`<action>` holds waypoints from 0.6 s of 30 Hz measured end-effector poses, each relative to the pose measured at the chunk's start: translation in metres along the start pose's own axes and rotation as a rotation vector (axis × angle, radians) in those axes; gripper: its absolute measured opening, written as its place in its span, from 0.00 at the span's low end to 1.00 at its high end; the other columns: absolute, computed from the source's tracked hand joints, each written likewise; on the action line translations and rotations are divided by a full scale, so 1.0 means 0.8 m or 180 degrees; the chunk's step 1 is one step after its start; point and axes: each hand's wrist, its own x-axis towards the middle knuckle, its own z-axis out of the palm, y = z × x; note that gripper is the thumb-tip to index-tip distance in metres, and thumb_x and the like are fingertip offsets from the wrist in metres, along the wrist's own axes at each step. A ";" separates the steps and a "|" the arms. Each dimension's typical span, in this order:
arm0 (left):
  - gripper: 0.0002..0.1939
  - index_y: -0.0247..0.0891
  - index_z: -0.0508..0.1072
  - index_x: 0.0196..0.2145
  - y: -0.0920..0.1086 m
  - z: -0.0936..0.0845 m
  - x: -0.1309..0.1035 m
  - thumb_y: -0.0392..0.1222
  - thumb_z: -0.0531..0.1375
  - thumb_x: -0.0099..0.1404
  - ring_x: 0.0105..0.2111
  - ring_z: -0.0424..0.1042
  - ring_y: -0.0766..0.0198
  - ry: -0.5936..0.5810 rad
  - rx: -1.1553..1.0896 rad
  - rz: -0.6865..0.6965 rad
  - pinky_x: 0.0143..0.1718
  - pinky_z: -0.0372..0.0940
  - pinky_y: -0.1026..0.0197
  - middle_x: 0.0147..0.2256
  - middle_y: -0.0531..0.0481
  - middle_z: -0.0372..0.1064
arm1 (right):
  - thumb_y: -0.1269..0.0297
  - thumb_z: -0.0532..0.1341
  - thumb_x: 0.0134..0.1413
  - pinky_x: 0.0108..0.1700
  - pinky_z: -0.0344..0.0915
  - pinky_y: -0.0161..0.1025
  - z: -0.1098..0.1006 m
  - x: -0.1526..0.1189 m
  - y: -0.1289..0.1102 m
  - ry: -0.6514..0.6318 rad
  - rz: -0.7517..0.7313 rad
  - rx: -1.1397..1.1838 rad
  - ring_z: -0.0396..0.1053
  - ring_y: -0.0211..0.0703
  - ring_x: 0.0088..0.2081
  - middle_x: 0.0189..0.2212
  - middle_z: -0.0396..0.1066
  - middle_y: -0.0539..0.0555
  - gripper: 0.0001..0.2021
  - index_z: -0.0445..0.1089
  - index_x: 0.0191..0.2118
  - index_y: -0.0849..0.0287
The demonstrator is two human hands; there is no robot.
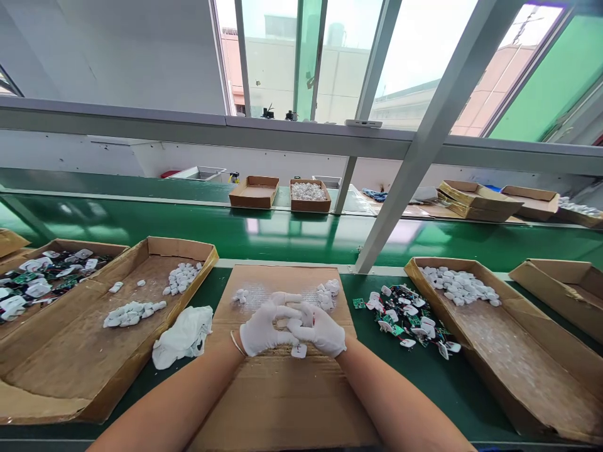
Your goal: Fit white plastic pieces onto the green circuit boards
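Note:
My left hand [264,326] and my right hand [321,329], both in white gloves, meet above a cardboard sheet [287,408]. Their fingertips close together around a small white plastic part [298,350], which shows below the fingers. The rest of what they pinch is hidden by the gloves. Behind the right hand lies a little heap of white plastic pieces [327,292]; a smaller heap [240,295] sits beyond the left hand. On the right, next to the sheet, is a pile of green circuit boards [414,317] with wires and white parts.
A crumpled white cloth [183,336] lies left of the sheet. Cardboard trays with white pieces flank me, one on the left [61,361] and one on the right [541,370]. Farther left, another tray holds wired boards [40,279]. A slanted metal post [391,210] rises beyond the sheet.

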 end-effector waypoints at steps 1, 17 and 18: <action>0.18 0.40 0.78 0.35 -0.003 0.001 -0.001 0.48 0.73 0.47 0.52 0.66 0.50 0.0077 -0.0110 -0.0004 0.54 0.62 0.48 0.54 0.41 0.65 | 0.60 0.68 0.46 0.36 0.65 0.35 0.000 0.000 -0.001 -0.0023 0.0030 0.0011 0.67 0.39 0.36 0.35 0.69 0.52 0.17 0.69 0.42 0.61; 0.15 0.39 0.75 0.36 0.000 -0.001 -0.003 0.42 0.71 0.51 0.49 0.70 0.52 0.0442 -0.0201 0.0258 0.50 0.64 0.48 0.50 0.41 0.70 | 0.60 0.68 0.43 0.21 0.63 0.31 -0.009 -0.004 0.011 0.0067 0.0566 0.0348 0.68 0.37 0.20 0.22 0.70 0.51 0.13 0.71 0.30 0.65; 0.15 0.39 0.75 0.36 0.000 -0.001 -0.003 0.43 0.71 0.51 0.49 0.70 0.52 0.0459 -0.0177 0.0268 0.50 0.64 0.48 0.50 0.41 0.70 | 0.59 0.68 0.42 0.20 0.62 0.31 -0.008 -0.004 0.010 0.0092 0.0539 0.0376 0.68 0.36 0.19 0.22 0.70 0.51 0.13 0.71 0.29 0.65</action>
